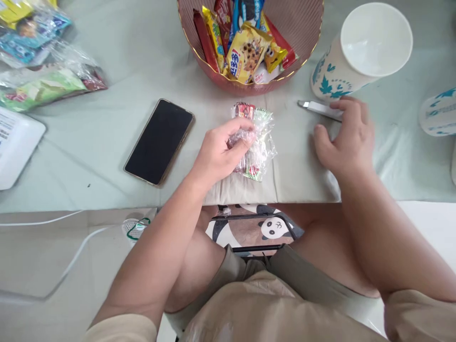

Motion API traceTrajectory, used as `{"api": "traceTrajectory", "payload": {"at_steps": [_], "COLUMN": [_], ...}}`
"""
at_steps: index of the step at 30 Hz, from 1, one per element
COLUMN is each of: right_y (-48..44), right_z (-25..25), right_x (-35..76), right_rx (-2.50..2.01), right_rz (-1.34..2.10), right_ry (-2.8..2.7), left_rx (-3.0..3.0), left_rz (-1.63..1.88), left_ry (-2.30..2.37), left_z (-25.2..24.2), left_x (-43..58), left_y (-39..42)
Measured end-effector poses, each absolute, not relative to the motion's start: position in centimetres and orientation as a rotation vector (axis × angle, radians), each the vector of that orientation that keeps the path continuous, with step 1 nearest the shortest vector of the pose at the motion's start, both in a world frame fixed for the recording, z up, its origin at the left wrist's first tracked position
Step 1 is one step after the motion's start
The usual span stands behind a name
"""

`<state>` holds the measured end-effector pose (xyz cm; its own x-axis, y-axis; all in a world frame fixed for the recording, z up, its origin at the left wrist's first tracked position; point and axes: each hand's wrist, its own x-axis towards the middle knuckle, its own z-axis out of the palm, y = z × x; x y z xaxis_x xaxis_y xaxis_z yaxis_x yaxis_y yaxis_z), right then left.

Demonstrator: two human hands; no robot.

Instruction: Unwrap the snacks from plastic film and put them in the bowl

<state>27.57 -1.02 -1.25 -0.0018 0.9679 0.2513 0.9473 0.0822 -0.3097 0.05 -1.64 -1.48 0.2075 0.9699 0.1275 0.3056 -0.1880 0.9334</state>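
Note:
My left hand (223,149) is closed, its thumb and fingers pinching crumpled clear plastic wrap (237,137). Under and beside it on the table lie flat snack packets, one red (245,110) and one green and white (253,172), partly covered by shiny clear film (262,142). To the right, my right hand (351,137) rests low over the cloth with the thumb spread away from the fingers. Its fingertips touch the near end of a slim white tool with a metal tip (318,108), which looks like a small utility knife lying on the table. The fingers hide that end.
A pink ribbed bowl (306,50) of wrapped snacks stands ahead. A white paper bucket (331,78) is at its right, another patterned container (440,114) farther right. A phone (160,140) lies left, with bagged snacks (46,88) and a white box (17,147) beyond.

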Motion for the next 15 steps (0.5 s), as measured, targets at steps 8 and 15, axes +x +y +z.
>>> {"api": "traceTrajectory", "payload": {"at_steps": [8, 15], "right_y": [-1.4, -5.2], "right_z": [0.7, 1.7], "right_x": [26.9, 20.2], "right_rx": [-2.115, -1.173], "right_rz": [0.237, 1.630], "right_ry": [-1.900, -1.324], "left_rx": [1.637, 1.598], "left_rz": [1.277, 1.278], "left_ry": [1.194, 1.311], "left_z": [-5.1, -5.9], "left_x": [0.3, 0.5], "left_y": [-0.2, -0.1]}}
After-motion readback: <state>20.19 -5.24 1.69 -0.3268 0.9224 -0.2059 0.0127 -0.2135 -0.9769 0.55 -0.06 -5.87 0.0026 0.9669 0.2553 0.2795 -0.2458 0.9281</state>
